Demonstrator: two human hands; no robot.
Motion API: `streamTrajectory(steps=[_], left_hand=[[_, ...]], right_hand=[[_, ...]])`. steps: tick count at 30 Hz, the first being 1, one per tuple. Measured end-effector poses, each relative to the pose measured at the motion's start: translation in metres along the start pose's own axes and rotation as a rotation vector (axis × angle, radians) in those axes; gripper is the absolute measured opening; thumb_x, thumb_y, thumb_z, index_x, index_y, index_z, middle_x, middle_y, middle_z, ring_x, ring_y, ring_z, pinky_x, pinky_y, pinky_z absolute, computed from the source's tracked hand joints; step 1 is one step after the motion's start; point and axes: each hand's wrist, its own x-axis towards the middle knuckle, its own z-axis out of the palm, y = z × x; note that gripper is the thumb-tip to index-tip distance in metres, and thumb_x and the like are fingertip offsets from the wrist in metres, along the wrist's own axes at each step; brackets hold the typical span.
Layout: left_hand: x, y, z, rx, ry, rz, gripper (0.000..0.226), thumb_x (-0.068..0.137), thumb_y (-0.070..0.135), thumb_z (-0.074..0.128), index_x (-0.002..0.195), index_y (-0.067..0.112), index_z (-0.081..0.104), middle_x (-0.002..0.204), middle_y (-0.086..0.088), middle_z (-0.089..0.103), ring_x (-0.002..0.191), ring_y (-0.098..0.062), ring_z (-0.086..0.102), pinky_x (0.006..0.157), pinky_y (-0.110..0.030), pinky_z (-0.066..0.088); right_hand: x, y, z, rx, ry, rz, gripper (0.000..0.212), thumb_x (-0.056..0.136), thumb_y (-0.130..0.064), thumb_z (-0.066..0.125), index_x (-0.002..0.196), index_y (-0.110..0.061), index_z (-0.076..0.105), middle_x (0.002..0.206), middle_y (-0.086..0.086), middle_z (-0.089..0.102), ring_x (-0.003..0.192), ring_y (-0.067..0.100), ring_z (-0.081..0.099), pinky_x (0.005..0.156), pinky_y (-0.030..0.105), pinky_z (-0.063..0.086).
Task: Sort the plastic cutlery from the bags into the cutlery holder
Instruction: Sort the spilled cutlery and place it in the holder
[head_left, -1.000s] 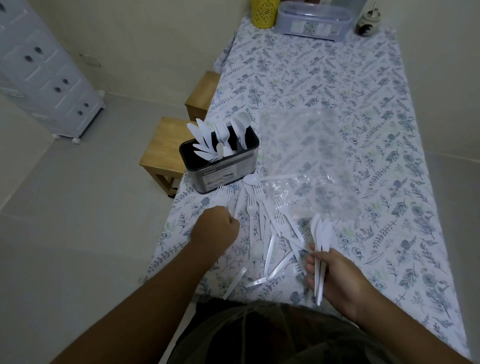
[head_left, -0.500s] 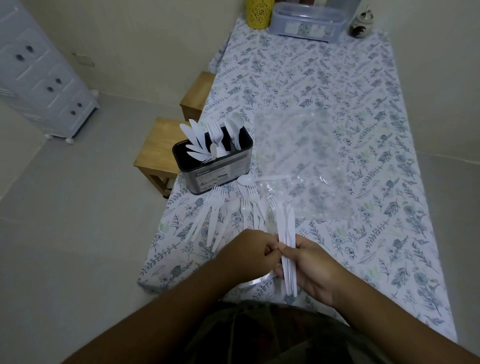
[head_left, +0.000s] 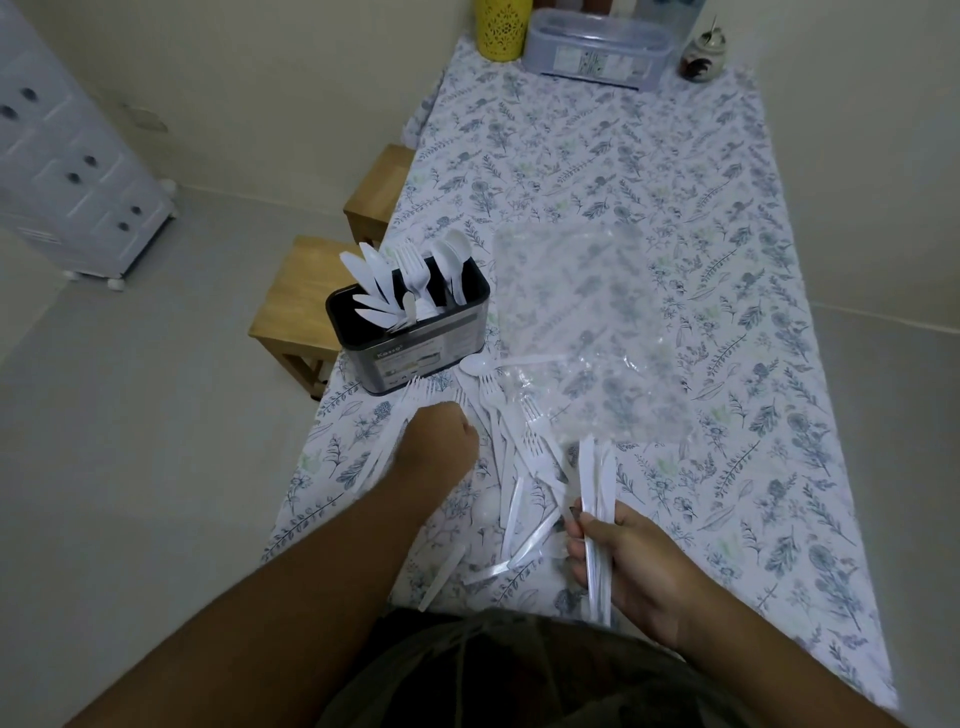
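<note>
Plastic cutlery lies in three places across the near half of the flowered tablecloth (head_left: 675, 171). Furthest left, the cutlery holder (head_left: 415, 343) stands near the table's left edge, already stocked with knives in its left section, forks in the middle and spoons on the right. Just near of it, the left hand (head_left: 441, 441) is curled into a loose fist over a fan of forks (head_left: 415, 392); whether it grips one I cannot tell. To its right sprawls the loose pile of forks and knives (head_left: 519, 467), with one lone spoon (head_left: 478, 366) by the clear bag (head_left: 587, 332). Rightmost, the right hand (head_left: 628, 561) clasps a bundle of knives (head_left: 595, 499) by the handles, blades pointing far. These pieces look feather-light, slick and springy; they are best pinched at mid-handle, as tines probably snag and snap.
</note>
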Motion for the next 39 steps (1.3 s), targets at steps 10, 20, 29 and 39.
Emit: streamTrajectory(steps=[10, 20, 29, 39], left_hand=[[0.014, 0.037, 0.010, 0.071, -0.056, -0.087, 0.019, 0.092, 0.033, 0.054, 0.088, 0.014, 0.054, 0.095, -0.006, 0.064, 0.089, -0.027, 0.065, 0.074, -0.036, 0.056], [0.005, 0.037, 0.005, 0.043, -0.120, -0.122, 0.021, 0.085, 0.024, 0.063, 0.088, 0.015, 0.044, 0.081, 0.002, 0.050, 0.080, -0.020, 0.055, 0.064, -0.029, 0.045], [-0.016, 0.013, 0.009, -0.010, -0.094, -0.116, 0.030, 0.085, 0.021, 0.060, 0.063, 0.014, 0.042, 0.063, 0.000, 0.049, 0.057, -0.014, 0.049, 0.048, -0.021, 0.035], [-0.042, 0.003, -0.001, -0.288, -0.030, -0.094, 0.029, 0.086, 0.020, 0.055, 0.069, -0.003, 0.059, 0.061, -0.019, 0.061, 0.049, -0.016, 0.050, 0.054, -0.042, 0.056]], right_hand=[[-0.001, -0.002, -0.002, -0.016, 0.023, -0.020, 0.008, 0.104, -0.003, 0.050, 0.102, -0.004, 0.058, 0.075, 0.010, 0.059, 0.062, 0.019, 0.053, 0.055, 0.033, 0.044], [-0.001, -0.003, -0.002, 0.011, 0.046, 0.001, 0.007, 0.103, -0.004, 0.052, 0.104, -0.005, 0.058, 0.075, 0.010, 0.061, 0.060, 0.019, 0.057, 0.054, 0.032, 0.049], [-0.003, -0.006, 0.001, 0.014, 0.040, -0.010, 0.012, 0.105, -0.014, 0.053, 0.116, -0.011, 0.057, 0.071, 0.005, 0.057, 0.058, 0.017, 0.050, 0.058, 0.033, 0.045], [0.005, -0.018, 0.010, -0.047, 0.007, -0.031, 0.022, 0.096, -0.002, 0.064, 0.117, -0.001, 0.069, 0.067, 0.005, 0.057, 0.056, 0.015, 0.049, 0.052, 0.029, 0.047]])
